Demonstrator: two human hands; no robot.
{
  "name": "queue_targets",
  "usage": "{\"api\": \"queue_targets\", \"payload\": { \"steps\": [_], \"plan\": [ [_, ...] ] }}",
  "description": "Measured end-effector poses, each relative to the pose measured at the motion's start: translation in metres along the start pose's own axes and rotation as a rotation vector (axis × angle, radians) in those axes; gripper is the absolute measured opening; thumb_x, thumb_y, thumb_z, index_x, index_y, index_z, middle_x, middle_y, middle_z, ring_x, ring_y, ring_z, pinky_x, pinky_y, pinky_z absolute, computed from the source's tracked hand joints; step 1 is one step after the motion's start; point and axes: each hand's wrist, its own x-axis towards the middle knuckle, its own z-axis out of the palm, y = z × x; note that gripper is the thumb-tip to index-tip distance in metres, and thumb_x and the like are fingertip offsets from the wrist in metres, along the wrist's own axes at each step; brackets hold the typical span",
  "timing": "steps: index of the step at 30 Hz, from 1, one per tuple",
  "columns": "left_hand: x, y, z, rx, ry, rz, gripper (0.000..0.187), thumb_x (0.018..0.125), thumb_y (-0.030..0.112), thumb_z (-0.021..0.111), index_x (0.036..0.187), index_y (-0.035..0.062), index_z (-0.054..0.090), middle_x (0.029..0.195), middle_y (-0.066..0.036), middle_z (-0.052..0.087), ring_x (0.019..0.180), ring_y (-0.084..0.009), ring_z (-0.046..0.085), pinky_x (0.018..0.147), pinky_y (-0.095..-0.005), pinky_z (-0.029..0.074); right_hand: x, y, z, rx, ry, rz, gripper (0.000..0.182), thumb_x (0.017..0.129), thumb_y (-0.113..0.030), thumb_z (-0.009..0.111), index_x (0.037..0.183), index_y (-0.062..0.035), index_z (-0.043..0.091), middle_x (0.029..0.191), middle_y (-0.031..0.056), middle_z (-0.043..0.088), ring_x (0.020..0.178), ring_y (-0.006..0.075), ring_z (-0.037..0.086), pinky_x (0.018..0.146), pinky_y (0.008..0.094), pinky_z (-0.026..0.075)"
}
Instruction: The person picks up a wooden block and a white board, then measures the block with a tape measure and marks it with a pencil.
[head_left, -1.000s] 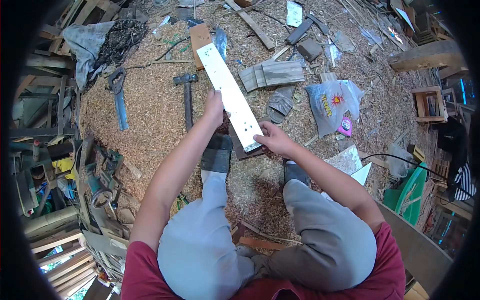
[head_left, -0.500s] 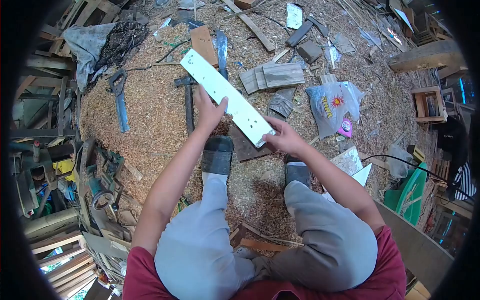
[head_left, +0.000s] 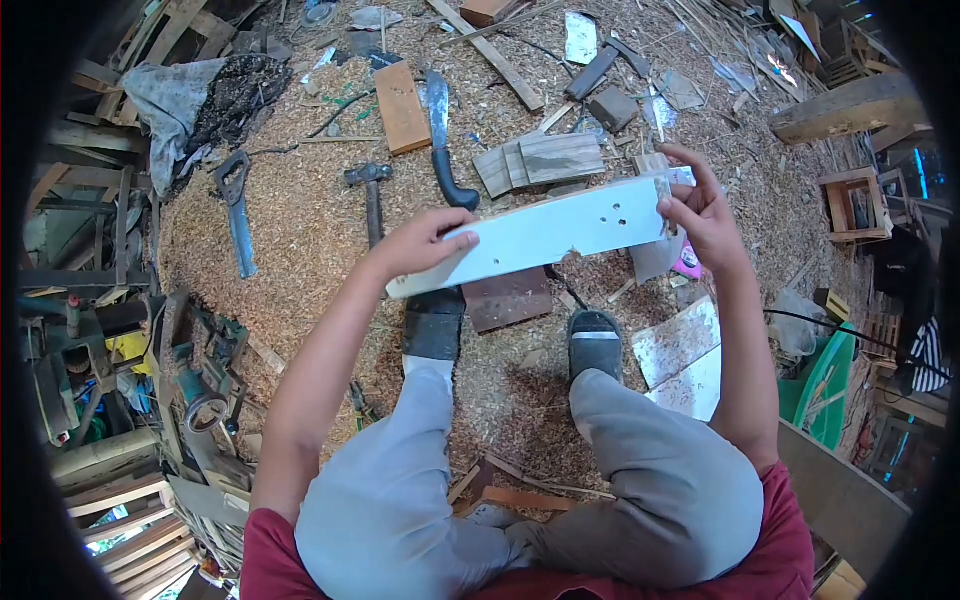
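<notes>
A long white board (head_left: 545, 232) with several small dark holes hangs between my two hands, above the sawdust-covered ground. My left hand (head_left: 425, 243) is closed round its left part, thumb on the white face. At the right end, my right hand (head_left: 705, 205) grips the board, with thumb and fingers at its chipped end. Just beyond the left hand lies a machete (head_left: 440, 125) with a black handle. A hammer (head_left: 372, 190) rests on the ground left of it. Under the board is a brown wooden block (head_left: 508, 300), partly covered.
A handsaw (head_left: 238, 215) lies at the left. An orange-brown wood block (head_left: 402, 108) and grey wood offcuts (head_left: 540, 160) are ahead. White board pieces (head_left: 682, 350) lie right of my right foot. A bench vise (head_left: 200, 390) stands at the lower left.
The board has turned from a steep diagonal to nearly level, its right end now slightly raised. My right hand has moved up and right with that end; my left hand has moved slightly down.
</notes>
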Motion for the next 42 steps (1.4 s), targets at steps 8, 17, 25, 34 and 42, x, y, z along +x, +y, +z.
{"api": "queue_targets", "payload": {
  "steps": [8, 17, 25, 34, 42],
  "plan": [
    [0.016, -0.002, 0.044, -0.494, 0.211, -0.135, 0.035, 0.116, 0.031, 0.057, 0.131, 0.0011, 0.066, 0.115, -0.002, 0.072, 0.104, -0.0114, 0.065, 0.096, -0.0313, 0.053, 0.023, 0.022, 0.016, 0.42, 0.386, 0.096, 0.049, 0.11, -0.026, 0.064, 0.152, -0.0047, 0.051, 0.129, 0.0145, 0.076, 0.106, 0.0196, 0.076, 0.089, 0.033, 0.058],
    [0.039, -0.068, 0.07, -1.043, 0.789, -0.232, 0.03, 0.115, 0.022, 0.059, 0.132, -0.0018, 0.063, 0.118, -0.009, 0.075, 0.101, -0.0144, 0.072, 0.087, -0.0305, 0.057, 0.0, 0.093, 0.105, 0.107, 0.025, 0.402, 0.034, 0.109, -0.02, 0.063, 0.139, -0.0043, 0.063, 0.12, 0.0086, 0.077, 0.1, 0.0139, 0.073, 0.084, 0.0311, 0.057],
    [0.03, -0.107, 0.074, -0.84, 0.748, -0.384, 0.028, 0.113, 0.017, 0.058, 0.132, -0.0032, 0.067, 0.113, -0.009, 0.076, 0.101, -0.0157, 0.071, 0.09, -0.0317, 0.057, -0.022, 0.137, 0.166, -0.262, -0.132, 0.152, 0.033, 0.103, -0.018, 0.07, 0.132, -0.0012, 0.067, 0.111, 0.0128, 0.076, 0.097, 0.0199, 0.074, 0.088, 0.0359, 0.059],
    [0.034, -0.103, 0.079, -0.923, 0.571, -0.533, 0.039, 0.111, 0.014, 0.061, 0.147, -0.0015, 0.058, 0.127, -0.011, 0.073, 0.112, -0.0195, 0.071, 0.094, -0.0353, 0.058, -0.044, 0.13, 0.192, -0.57, -0.21, 0.045, 0.043, 0.095, -0.012, 0.073, 0.135, -0.0019, 0.062, 0.126, 0.0202, 0.059, 0.103, 0.036, 0.069, 0.089, 0.0453, 0.057],
    [0.019, -0.093, 0.091, -0.841, 0.632, -0.374, 0.088, 0.106, 0.001, 0.066, 0.177, 0.0098, 0.013, 0.117, -0.009, 0.074, 0.105, -0.0157, 0.07, 0.093, -0.0329, 0.057, -0.06, 0.141, 0.202, -0.733, -0.16, -0.169, 0.059, 0.091, -0.009, 0.072, 0.147, 0.0026, 0.055, 0.143, 0.027, 0.055, 0.129, 0.0475, 0.058, 0.109, 0.0526, 0.049]
  ]
}}
